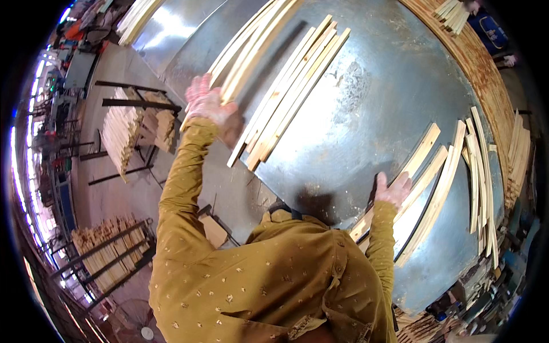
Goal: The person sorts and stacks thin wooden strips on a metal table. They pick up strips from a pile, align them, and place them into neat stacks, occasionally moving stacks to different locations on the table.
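At the upper left, my left hand [207,102] is around the near ends of several long, pale wooden strips [251,50], thumb on one side and fingers on the other. A dark shadow runs beside these strips. Just to their right, another group of wooden strips [297,88] lies side by side on the metal tabletop [337,120], some ends at its near edge. On the right, my right hand [393,191] has its fingers spread over a wooden strip [421,150], palm down. Another wooden strip [440,186] lies close beside that hand, spaced apart from its neighbours.
More thin strips [482,177] lie along the table's right side. A brown wooden board edge [474,63] borders the far right. Left of the table, dark metal racks hold stacked wood [121,131] and a second wood pile [111,248]. Another person's hand shows at the top right.
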Demonstrator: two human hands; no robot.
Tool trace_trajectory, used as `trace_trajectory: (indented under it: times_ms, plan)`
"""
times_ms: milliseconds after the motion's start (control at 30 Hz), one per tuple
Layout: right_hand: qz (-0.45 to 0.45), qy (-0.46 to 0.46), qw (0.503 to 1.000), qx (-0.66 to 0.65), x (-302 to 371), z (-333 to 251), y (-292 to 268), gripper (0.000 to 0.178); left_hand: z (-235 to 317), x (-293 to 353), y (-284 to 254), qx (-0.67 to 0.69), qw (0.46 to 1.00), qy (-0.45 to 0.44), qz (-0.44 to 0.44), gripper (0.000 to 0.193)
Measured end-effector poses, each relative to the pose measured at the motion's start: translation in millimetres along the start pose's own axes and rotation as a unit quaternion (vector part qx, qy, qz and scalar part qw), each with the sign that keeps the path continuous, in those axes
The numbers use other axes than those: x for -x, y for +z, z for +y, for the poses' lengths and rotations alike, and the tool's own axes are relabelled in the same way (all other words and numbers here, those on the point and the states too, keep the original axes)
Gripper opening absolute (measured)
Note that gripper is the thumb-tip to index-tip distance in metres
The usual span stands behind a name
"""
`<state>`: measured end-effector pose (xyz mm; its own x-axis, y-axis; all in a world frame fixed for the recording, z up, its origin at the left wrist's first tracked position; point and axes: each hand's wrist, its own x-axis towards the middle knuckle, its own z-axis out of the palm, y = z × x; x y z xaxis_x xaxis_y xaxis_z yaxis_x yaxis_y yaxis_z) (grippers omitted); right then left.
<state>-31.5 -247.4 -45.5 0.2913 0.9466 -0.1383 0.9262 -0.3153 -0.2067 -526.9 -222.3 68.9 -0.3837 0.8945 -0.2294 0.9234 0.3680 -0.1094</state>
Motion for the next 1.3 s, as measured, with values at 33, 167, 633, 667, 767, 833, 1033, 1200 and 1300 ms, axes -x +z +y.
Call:
trace_trajectory:
  times_ms: [33, 167, 633, 667, 767, 833, 1033, 1200, 1300]
  plan:
    - [-0.002, -0.001, 0.999, 0.040, 7.2, 3.3, 7.2, 0.091, -19.9, -12.7, 5.0, -0.046, 0.998, -0.031, -0.018, 0.064]
    - [-0.045, 0.154, 0.987, -0.009, 14.9, 0.1, 11.0, 0.093, -66.4, -51.5, 52.7, 0.091, 0.995, -0.034, -0.009, 0.073]
    - [-0.182, 0.111, 0.455, -0.865, -22.9, -29.5, -27.4, 0.040, 179.9, 61.6, 30.6, 0.773, 0.478, 0.013, -0.418, 0.072]
    - [-0.143, 0.120, 0.508, -0.841, -26.9, -6.3, 5.3, 0.047, 221.9, 87.3, 28.4, 0.725, 0.355, -0.088, -0.584, 0.069]
    - [0.008, 0.118, 0.973, -0.199, 1.9, 7.8, -33.5, 0.069, 268.6, 117.2, 72.9, 0.764, 0.238, 0.020, -0.599, 0.075]
    - [0.064, 0.155, 0.986, 0.021, 23.6, 58.1, -30.0, 0.082, 278.6, 118.6, 71.6, 0.748, 0.284, 0.019, -0.600, 0.079]
    - [0.012, 0.151, 0.986, -0.075, 59.7, 113.9, -5.8, 0.074, 271.0, 99.4, 97.0, 0.701, 0.462, 0.016, -0.542, 0.081]
    - [0.133, 0.103, 0.982, 0.082, -1.5, 188.3, -52.7, 0.071, 275.7, 124.2, 83.1, 0.537, 0.787, 0.022, -0.304, 0.073]
    - [-0.013, 0.199, 0.979, 0.036, -33.4, 232.0, -60.4, 0.085, 266.4, 126.7, 84.2, 0.476, 0.846, -0.029, -0.239, 0.069]
